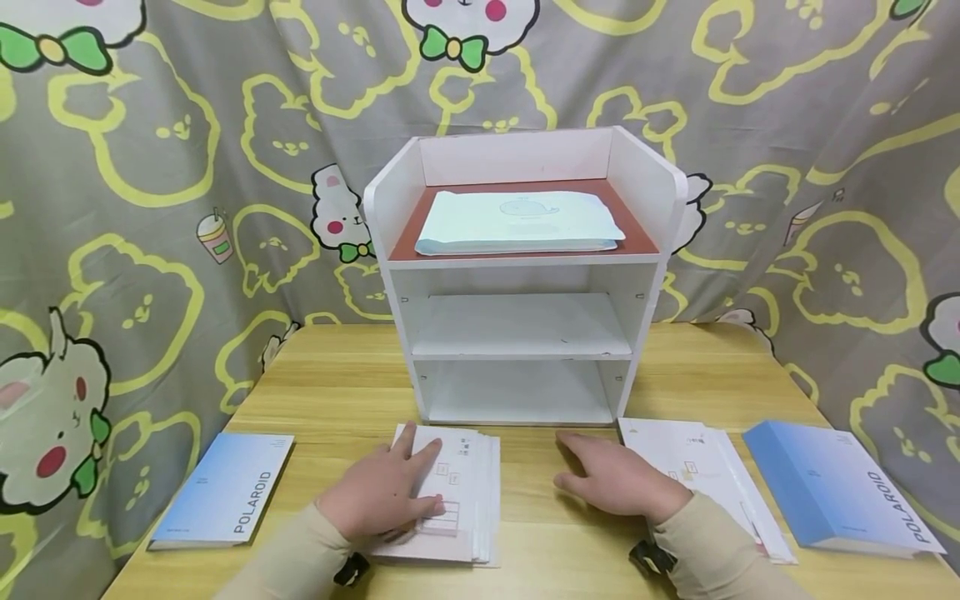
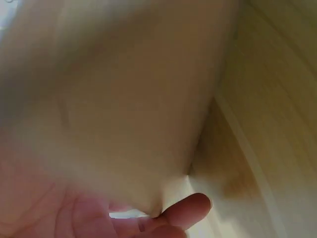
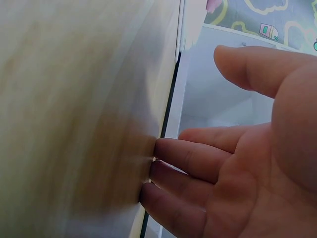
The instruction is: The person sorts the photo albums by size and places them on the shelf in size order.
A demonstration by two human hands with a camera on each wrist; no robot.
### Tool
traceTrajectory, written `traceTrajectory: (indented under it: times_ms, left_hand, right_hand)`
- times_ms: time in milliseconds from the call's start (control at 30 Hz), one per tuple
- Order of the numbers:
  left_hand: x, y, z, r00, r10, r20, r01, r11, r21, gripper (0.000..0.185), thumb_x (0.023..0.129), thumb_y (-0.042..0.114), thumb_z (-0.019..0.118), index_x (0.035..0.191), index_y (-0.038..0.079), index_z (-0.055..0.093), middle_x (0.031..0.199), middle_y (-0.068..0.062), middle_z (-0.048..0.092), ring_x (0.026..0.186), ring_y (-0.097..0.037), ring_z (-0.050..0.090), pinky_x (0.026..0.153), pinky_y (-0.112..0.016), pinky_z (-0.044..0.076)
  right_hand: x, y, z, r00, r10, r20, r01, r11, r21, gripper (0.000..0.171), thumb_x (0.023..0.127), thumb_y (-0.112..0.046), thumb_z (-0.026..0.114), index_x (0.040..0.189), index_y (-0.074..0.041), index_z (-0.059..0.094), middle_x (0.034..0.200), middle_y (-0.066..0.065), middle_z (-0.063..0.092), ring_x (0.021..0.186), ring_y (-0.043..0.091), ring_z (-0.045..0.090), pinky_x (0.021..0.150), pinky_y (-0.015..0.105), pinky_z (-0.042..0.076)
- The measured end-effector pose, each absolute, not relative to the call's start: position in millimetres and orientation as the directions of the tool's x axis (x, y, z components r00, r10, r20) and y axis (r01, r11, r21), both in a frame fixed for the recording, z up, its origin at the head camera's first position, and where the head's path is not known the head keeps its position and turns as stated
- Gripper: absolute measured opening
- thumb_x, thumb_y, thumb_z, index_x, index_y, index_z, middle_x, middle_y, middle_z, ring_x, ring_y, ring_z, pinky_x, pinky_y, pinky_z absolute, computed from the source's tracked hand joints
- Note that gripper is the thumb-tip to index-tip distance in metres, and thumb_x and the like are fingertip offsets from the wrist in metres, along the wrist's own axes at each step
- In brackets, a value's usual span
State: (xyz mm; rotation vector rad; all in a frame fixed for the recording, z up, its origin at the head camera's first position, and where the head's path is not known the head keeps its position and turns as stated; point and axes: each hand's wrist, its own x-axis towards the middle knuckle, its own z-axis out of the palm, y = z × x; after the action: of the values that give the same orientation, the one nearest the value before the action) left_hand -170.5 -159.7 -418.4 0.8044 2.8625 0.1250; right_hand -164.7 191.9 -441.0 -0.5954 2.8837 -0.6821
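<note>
Head view, left hand: the left hand (image 1: 382, 498) is lying flat, fingers straight and slightly spread, pressing on the stack of white envelopes (image 1: 456, 487) near the front edge of the table (image 1: 337, 392), just in front of the white shelf unit (image 1: 521, 275).
Head view, right hand: the right hand (image 1: 611, 479) is resting palm-down on bare wood, fingers relaxed and together, its outer side just beside a second pile of white envelopes (image 1: 693, 462); it is gripping nothing.
Head view, surroundings: a blue Polaroid box (image 1: 225, 490) is lying at the front left corner, another blue box (image 1: 840, 487) at the front right; a pale folder (image 1: 519, 221) is sitting on the top shelf.
Left wrist view: only a blurred sleeve, a strip of palm (image 2: 59, 215) and one fingertip are showing; the stack is not visible here.
Right wrist view: the fingers (image 3: 198, 163) are showing extended, tips touching the tabletop, with the shelf opening beyond, which the head view cannot show so closely.
Risk: the loose stack may be fanning out or sliding toward the front edge if the flat hand pushes unevenly.
</note>
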Motion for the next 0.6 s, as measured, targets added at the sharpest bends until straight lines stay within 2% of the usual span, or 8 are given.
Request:
traceTrajectory:
  times_ms: [367, 600]
  left_hand:
    - [-173.1, -119.1, -422.8, -0.779, 0.622, -0.073, 0.612, 0.781, 0.125, 0.088, 0.090, 0.068, 0.059, 0.155, 0.012, 0.042, 0.155, -0.037, 0.028, 0.117, -0.056, 0.057, 0.093, -0.057, 0.052]
    - [-173.2, -97.6, -422.8, -0.781, 0.620, -0.074, 0.615, 0.785, 0.080, 0.089, 0.090, 0.071, 0.057, 0.155, 0.012, 0.044, 0.152, -0.038, 0.031, 0.105, -0.047, 0.065, 0.083, -0.049, 0.057]
  right_hand:
    - [-163.9, 191.9, -441.2, -0.913, -0.409, -0.019, -0.357, 0.818, -0.452, 0.071, 0.096, -0.037, 0.068, 0.147, 0.006, 0.046, 0.146, 0.023, 0.052, 0.135, 0.040, 0.049, 0.112, 0.054, 0.037]
    - [-164.3, 192.3, -440.9, -0.909, -0.416, -0.003, -0.372, 0.815, -0.444, 0.071, 0.096, -0.038, 0.068, 0.147, 0.006, 0.046, 0.145, 0.023, 0.053, 0.134, 0.040, 0.049, 0.111, 0.054, 0.037]
